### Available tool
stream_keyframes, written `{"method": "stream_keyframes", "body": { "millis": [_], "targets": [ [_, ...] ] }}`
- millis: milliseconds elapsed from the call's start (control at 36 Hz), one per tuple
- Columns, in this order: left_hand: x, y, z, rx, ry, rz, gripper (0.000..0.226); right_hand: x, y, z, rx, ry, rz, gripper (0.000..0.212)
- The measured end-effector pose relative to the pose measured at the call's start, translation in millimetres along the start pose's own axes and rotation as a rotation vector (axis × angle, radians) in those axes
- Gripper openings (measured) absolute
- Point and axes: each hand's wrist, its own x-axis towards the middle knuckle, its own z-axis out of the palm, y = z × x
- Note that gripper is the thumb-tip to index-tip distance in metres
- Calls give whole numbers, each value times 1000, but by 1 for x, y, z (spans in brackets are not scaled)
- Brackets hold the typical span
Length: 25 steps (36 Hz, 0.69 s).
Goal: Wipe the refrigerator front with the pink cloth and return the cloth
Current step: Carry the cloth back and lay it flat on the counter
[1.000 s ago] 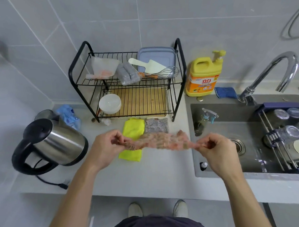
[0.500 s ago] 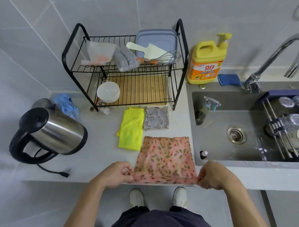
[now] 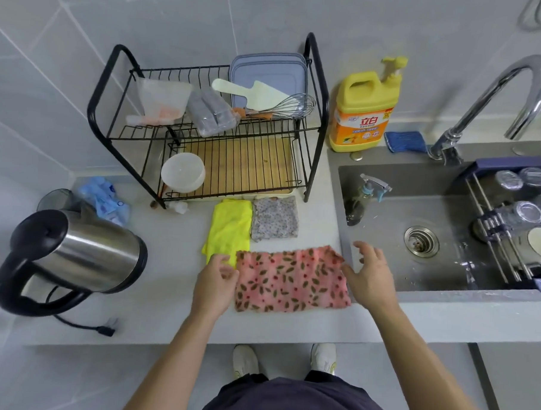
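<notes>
- Two bare hands flank the pink cloth (image 3: 290,281), both forearms reaching forward over the front edge of the tabletop (image 3: 172,296).
- The pink cloth lies folded flat near the front of the tabletop, its right end beside the rim of the sink (image 3: 386,216).
- The left hand (image 3: 214,280) sits palm down at the cloth's left edge. Its fingers (image 3: 225,260) are loosely curled and grip nothing that shows, and whether they touch the fabric cannot be told.
- The right hand (image 3: 370,277) hovers at the cloth's right edge over the sink rim, fingers (image 3: 365,250) spread wide and relaxed, holding nothing.
- Behind the pink cloth lie a yellow cloth (image 3: 229,228) and a grey flowered cloth (image 3: 274,219) side by side. The yellow one's lower corner is just beside the left fingers.
</notes>
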Motion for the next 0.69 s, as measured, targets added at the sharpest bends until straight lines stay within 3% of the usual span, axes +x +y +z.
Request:
{"method": "stream_keyframes", "body": {
  "millis": [111,167,417,694],
  "targets": [
    [-9,-29,16,215,-136,-144,20,-12,22,16,-83,-98,187,30],
    [-14,-42,24,239,-173,-174,21,-19,32,25,-102,-182,241,30],
    [-14,-47,33,78,-217,-268,20,-30,42,48,76,-139,316,24],
    [-22,-42,30,-128,-85,-158,10,-25,43,41,166,-158,357,9]
  ]
}}
